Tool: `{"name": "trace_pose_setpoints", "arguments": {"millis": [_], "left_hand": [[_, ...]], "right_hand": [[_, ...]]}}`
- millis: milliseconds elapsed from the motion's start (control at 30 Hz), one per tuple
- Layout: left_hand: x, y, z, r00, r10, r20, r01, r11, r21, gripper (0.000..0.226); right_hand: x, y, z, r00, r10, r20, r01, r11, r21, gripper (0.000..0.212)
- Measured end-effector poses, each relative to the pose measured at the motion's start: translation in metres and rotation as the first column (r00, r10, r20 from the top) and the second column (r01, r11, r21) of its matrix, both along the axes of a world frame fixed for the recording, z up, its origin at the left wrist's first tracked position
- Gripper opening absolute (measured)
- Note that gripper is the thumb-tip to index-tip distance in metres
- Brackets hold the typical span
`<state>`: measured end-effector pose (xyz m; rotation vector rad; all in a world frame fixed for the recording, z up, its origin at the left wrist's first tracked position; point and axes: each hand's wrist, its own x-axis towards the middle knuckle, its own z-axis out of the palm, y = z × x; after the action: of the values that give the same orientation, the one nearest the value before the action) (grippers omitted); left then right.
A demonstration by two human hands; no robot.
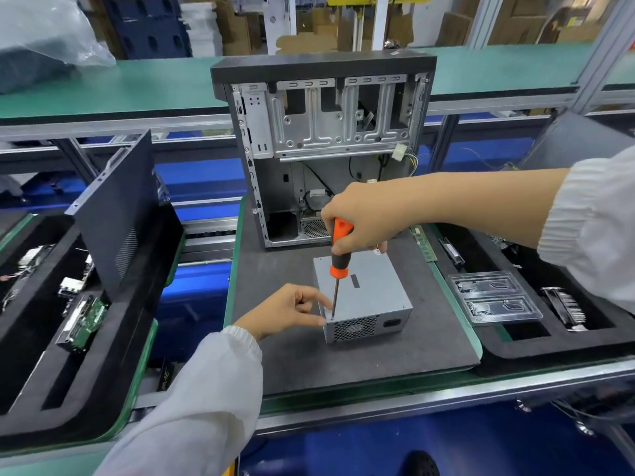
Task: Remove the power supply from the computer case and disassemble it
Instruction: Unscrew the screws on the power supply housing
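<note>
The power supply (364, 300) lies on the tabletop (343, 359) mat, out of and just in front of the open case (326, 149). The right hand (357, 221) grips the screwdriver (338, 259), tip on a screw at the unit's near-left top corner; the left hand (288, 309) pinches the shaft near that tip with fingertips. Risk: an off-axis push could slip the tip, stripping the screw or jabbing the fingers.

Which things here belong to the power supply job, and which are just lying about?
In the job: power supply; screwdriver, gripped by the right hand; left hand steadying its shaft; computer case.

Lying about: side panel; clear plastic tray; memory stick; circuit board.
</note>
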<state>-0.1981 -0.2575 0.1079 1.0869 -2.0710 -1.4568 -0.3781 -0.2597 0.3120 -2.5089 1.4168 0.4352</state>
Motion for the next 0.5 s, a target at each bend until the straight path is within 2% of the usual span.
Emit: {"name": "trace_pose_setpoints", "arguments": {"millis": [67,167,300,500], "left_hand": [[-0.001,0.005,-0.008,0.999,0.028,-0.023,-0.028,1.0,0.005,0.023],[-0.008,0.006,-0.016,0.987,0.14,-0.08,-0.139,0.99,0.015,0.022],[-0.019,0.007,-0.02,0.956,0.238,-0.169,-0.236,0.971,0.031,0.009],[-0.017,0.002,-0.024,0.91,0.368,-0.192,-0.362,0.93,0.068,0.023]], "right_hand": [[-0.001,-0.001,0.002,1.0,0.01,0.013,-0.009,1.0,-0.027,0.023],[-0.005,-0.005,0.009,0.998,-0.031,0.056,0.03,0.999,0.019,0.026],[-0.011,-0.01,0.019,0.992,-0.07,0.106,0.068,0.997,0.026,0.026],[-0.024,-0.026,0.016,0.954,-0.168,0.248,0.162,0.986,0.044,0.025]]}}
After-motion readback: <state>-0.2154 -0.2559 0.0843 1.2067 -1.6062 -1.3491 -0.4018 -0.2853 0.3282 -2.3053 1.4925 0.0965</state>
